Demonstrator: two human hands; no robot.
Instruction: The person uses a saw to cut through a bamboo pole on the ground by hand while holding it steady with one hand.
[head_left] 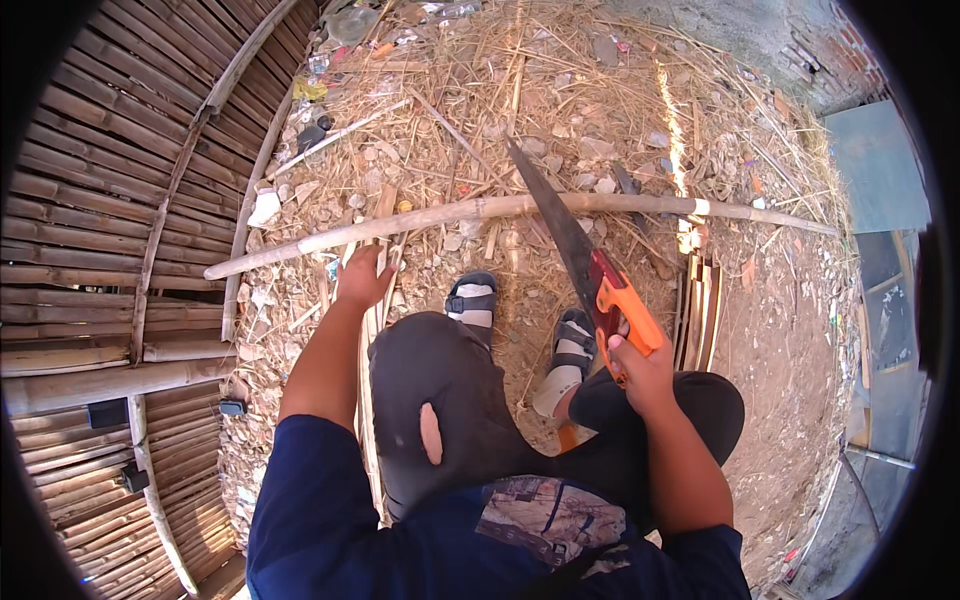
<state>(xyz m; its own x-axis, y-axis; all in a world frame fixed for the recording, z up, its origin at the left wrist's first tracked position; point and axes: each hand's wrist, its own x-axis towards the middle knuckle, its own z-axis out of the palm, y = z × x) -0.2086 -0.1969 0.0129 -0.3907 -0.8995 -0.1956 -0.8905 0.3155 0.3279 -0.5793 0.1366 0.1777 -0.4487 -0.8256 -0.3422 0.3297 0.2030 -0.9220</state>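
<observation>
My right hand (641, 368) is wrapped round the orange handle of a handsaw (562, 222). Its dark blade slants up and to the left, passing across a long bamboo pole (430, 216); whether the teeth touch the pole I cannot tell. The pole runs from side to side in front of my feet. Just below its left part is my left hand (366, 277), fingers apart, over some split bamboo strips (372, 345). Nothing shows in that hand, though the fingertips are partly hard to make out.
A slatted bamboo wall (90, 200) stands on the left. Straw, stones and scraps litter the ground (780, 330). More bamboo strips (703, 310) lie by my right knee. Grey-blue panels (880, 170) stand at the right. My sandalled feet (472, 303) are behind the pole.
</observation>
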